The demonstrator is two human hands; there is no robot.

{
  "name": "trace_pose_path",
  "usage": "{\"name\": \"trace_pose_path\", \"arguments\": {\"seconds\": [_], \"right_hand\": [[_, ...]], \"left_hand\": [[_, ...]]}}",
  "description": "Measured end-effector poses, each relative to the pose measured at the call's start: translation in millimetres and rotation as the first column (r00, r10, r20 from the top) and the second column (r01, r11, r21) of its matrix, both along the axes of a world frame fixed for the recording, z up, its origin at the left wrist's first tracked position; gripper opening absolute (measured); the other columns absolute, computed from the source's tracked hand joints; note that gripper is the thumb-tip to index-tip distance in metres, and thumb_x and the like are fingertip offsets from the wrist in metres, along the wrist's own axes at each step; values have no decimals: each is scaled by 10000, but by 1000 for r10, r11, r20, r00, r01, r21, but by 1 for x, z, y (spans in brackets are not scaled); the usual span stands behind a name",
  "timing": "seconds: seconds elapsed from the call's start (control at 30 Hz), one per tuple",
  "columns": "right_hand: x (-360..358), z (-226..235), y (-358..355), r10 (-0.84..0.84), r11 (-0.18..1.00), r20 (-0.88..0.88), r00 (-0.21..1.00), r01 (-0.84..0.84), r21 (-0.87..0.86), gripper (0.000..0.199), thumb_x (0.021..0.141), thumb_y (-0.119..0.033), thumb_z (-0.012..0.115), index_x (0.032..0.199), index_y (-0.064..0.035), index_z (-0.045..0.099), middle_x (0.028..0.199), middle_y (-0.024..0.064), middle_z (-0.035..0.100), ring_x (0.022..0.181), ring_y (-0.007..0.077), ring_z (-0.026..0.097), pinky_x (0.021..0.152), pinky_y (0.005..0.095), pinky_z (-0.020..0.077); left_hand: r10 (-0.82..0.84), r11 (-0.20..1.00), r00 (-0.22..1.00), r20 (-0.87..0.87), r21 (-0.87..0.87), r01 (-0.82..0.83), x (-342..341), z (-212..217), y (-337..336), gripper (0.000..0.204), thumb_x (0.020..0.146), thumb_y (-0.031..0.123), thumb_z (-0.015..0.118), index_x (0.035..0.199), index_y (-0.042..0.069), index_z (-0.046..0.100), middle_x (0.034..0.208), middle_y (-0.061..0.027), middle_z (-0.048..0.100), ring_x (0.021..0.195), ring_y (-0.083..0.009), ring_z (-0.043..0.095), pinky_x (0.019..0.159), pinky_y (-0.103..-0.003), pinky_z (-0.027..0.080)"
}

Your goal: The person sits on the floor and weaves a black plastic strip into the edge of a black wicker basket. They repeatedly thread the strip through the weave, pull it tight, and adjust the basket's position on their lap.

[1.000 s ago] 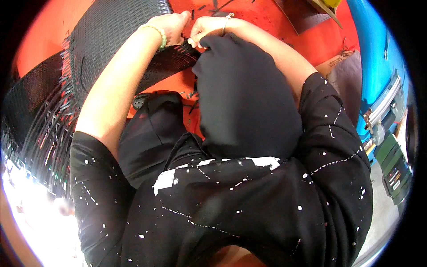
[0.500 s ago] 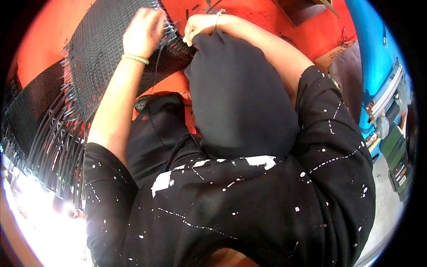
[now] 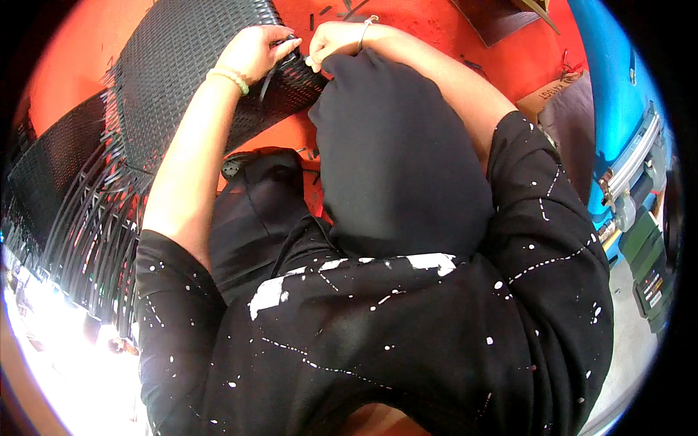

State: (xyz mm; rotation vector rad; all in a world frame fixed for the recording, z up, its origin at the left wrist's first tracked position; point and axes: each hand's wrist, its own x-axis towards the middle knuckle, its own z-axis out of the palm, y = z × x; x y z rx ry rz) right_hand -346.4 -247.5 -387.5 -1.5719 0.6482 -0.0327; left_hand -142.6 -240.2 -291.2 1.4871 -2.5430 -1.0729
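Head view: at twelve o'clock our left hand (image 3: 254, 52) pinches a black strip (image 3: 263, 81) on the woven panel (image 3: 182, 65); our right hand (image 3: 336, 45) grips its edge. We should pull snug and flat.

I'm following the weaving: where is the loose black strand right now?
Head view, top centre: the strand curves over the woven panel edge, under the left hand, near the right hand.

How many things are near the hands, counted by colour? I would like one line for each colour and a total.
Black: 2, the woven panel and a loose strand under the left hand.
Green: 1, a bead bracelet.
Silver: 1, a bangle by the right hand.
Total: 4
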Motion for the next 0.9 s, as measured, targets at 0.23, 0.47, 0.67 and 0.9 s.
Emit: {"name": "trace_pose_path", "arguments": {"seconds": [0.23,0.47,0.67,0.9], "right_hand": [[0,6,2,-21,1000,-66,998,22,19,199,851,-191,666,887,-15,751,891,94,747,862,176,690,803,313,533],[1,1,3,-20,998,-78,997,24,57,186,831,-172,687,876,-1,744,862,110,744,822,178,687,767,330,534],[4,-3,0,47,998,-113,993,-43,34,215,798,-200,738,862,5,733,863,114,737,795,178,687,725,333,539],[0,62,-2,-191,936,-40,981,170,-308,397,777,-380,766,973,-40,701,853,98,699,808,204,679,743,342,533]], "left_hand": [[-29,999,999,32,25,29,-9,39,-10,288,810,254,683,903,-19,689,793,-156,685,759,-270,673,736,-379,519],[84,834,994,69,542,-108,10,39,-6,225,841,193,678,773,38,530,734,19,501,717,-44,439,631,-243,408],[-40,981,985,169,193,7,-11,45,0,234,871,147,675,1096,86,678,893,-58,700,873,-115,662,801,-275,517],[545,798,754,-366,501,-334,-13,51,-4,170,911,25,620,1078,25,652,852,-22,655,751,-97,605,699,-264,520]]}}
